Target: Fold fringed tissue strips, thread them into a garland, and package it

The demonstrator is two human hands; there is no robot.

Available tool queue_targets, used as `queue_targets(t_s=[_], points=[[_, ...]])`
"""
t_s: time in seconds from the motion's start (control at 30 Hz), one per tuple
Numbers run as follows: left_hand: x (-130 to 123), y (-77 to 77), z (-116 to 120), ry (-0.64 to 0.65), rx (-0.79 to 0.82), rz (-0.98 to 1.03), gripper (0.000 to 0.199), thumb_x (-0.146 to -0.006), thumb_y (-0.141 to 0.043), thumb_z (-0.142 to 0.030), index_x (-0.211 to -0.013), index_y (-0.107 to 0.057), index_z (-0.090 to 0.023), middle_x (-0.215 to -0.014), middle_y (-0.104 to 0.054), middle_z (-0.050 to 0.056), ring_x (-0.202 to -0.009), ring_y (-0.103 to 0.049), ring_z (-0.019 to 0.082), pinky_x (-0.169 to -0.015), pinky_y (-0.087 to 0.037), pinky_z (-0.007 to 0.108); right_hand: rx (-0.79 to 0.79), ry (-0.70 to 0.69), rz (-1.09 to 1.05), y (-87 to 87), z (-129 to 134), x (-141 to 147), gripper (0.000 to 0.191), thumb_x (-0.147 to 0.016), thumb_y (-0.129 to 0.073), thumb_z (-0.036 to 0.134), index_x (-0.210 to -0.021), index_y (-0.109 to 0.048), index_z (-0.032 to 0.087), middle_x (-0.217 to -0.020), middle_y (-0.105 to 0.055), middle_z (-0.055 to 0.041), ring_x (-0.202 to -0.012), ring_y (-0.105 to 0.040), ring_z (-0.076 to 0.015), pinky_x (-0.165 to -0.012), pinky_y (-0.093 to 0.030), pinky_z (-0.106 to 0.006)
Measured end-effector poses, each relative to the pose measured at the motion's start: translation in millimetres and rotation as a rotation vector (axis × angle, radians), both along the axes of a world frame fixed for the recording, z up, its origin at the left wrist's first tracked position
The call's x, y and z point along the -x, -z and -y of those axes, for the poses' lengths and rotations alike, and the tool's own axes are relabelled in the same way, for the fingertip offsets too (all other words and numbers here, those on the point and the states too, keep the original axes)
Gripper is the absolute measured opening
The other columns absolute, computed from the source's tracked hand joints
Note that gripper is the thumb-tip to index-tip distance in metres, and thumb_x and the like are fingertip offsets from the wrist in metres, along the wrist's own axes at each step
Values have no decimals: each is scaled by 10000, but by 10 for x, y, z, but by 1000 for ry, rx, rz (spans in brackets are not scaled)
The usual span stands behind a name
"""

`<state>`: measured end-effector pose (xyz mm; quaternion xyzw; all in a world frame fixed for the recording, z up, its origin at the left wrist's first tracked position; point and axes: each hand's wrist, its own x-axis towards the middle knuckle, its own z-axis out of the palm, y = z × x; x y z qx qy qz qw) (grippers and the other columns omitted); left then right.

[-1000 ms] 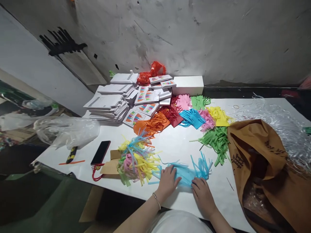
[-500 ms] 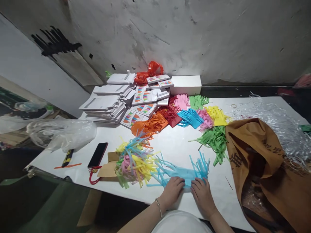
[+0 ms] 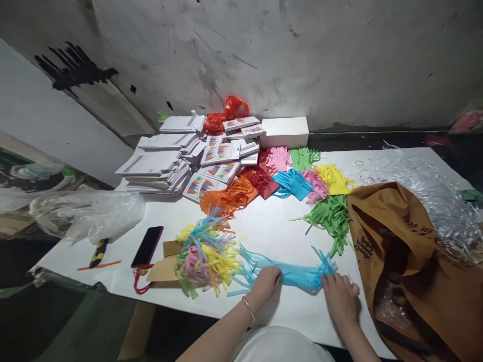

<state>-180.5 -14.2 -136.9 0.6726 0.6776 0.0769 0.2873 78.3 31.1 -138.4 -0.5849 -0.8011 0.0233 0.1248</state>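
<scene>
A strip of light blue tissue paper (image 3: 300, 277) with fringed ends lies crosswise near the front edge of the table. My left hand (image 3: 267, 283), a bracelet at its wrist, is closed on the strip near its left fringe. At the other end, my right hand (image 3: 340, 297) grips the paper beside the right fringe, fingers bent over it. Between the two hands the middle of the strip is bunched lengthwise. Left of it rests a pile of mixed yellow, pink, blue and green fringed tissue (image 3: 206, 256), partly over brown cardboard (image 3: 163, 270).
Behind are bundles of fringed paper, orange (image 3: 232, 195), blue (image 3: 294, 184) and green (image 3: 329, 221), then stacked white packets (image 3: 154, 163) and a white box (image 3: 285, 132). A phone (image 3: 148, 246) and a cutter (image 3: 98, 253) lie left. A brown bag (image 3: 392, 211) covers the right side.
My right hand has moved right, farther from my left hand. The blue tissue between them is now longer and more gathered. The view has shifted slightly.
</scene>
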Motion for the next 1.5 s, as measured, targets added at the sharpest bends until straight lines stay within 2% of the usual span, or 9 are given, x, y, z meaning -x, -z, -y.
queue_targets(t_s=[0.17,0.33,0.43,0.5,0.57,0.83,1.33,1.43,1.5], points=[[-15,20,56,-8,0,5,249,-970,-440,-261,-896,-667,-191,-906,-682,67,-856,-601,220,-762,-406,306,-68,136,-73,-12,-3,-397,341,-964,-321,279,-1026,-616,121,-1055,-571,-227,-782,-584,-303,-616,-405,-427],[-25,13,78,10,8,24,240,-973,-439,-262,-927,-666,-201,-929,-681,63,-896,-593,220,-797,-402,306,58,-272,-196,21,104,174,334,-930,-478,316,-1250,-537,244,-1175,-615,-92,-1103,-562,-257,-932,-431,-389],[-5,-23,65,-7,37,20,248,-974,-433,-266,-925,-665,-195,-936,-689,65,-905,-601,219,-807,-405,301,159,-395,-236,67,110,528,233,-904,-539,284,-1126,-605,259,-1010,-677,-32,-971,-609,-219,-894,-431,-362],[15,-51,27,-44,70,8,274,-980,-408,-270,-916,-663,-190,-928,-697,67,-886,-616,214,-788,-412,294,202,-367,-251,100,72,615,146,-928,-498,251,-917,-643,235,-872,-682,-22,-858,-622,-210,-808,-427,-351],[33,-76,-39,-97,108,-12,286,-978,-391,-267,-921,-660,-189,-923,-705,67,-865,-631,211,-765,-416,290,227,-315,-254,130,17,617,246,-957,-447,250,-793,-627,218,-793,-673,-25,-802,-625,-208,-752,-407,-338],[8,-162,-354,-246,253,-114,244,-925,-467,-324,-965,-670,-193,-948,-724,83,-921,-657,230,-744,-420,289,209,-121,-151,151,-90,630,315,-982,-406,242,-734,-594,195,-729,-674,-42,-749,-638,-206,-704,-332,-329],[-3,-136,-375,-192,257,-205,224,-910,-459,-273,-956,-655,-174,-948,-723,107,-899,-668,236,-718,-436,297,71,-67,-105,85,-117,663,177,-955,-480,194,-838,-612,183,-825,-668,-78,-850,-610,-265,-828,-350,-439],[3,-78,-386,-188,230,-213,207,-898,-477,-265,-933,-657,-168,-921,-722,104,-868,-671,233,-696,-438,295,27,-168,-141,65,-53,698,179,-941,-478,139,-1037,-620,188,-1091,-656,-120,-1084,-554,-303,-970,-292,-516],[8,-69,-395,-181,202,-215,186,-890,-496,-259,-907,-656,-166,-878,-718,101,-837,-671,236,-684,-443,301,18,-329,-175,94,29,724,194,-920,-526,143,-1068,-621,227,-1134,-657,-75,-1140,-537,-265,-1037,-266,-478]])
